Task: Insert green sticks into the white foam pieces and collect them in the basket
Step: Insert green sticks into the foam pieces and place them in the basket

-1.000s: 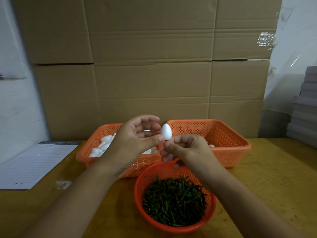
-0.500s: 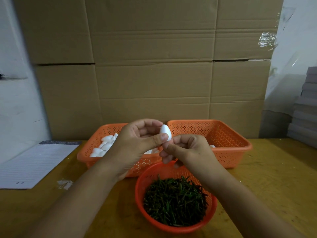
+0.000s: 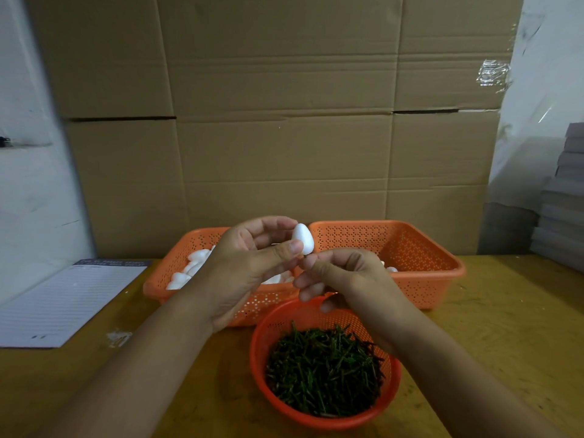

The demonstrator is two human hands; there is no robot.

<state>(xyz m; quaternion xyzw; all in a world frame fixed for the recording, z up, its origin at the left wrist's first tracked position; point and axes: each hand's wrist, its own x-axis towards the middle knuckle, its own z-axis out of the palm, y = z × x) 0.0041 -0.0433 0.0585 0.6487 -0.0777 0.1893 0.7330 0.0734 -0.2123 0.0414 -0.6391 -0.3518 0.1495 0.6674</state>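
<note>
Wooden table [image 3: 505,327], hands pinching egg-shaped white foam piece [image 3: 302,238]

Stacked cardboard boxes [image 3: 284,121] behind a wooden table [image 3: 505,327], white wall [image 3: 25,191] left, lined notepad [image 3: 66,305], dim light

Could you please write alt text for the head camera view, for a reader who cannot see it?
A person's left hand holds a white foam egg while the right hand pinches something at its base, above a round orange basket of green sticks. Behind, two rectangular orange baskets sit on a wooden table before cardboard boxes.
</note>
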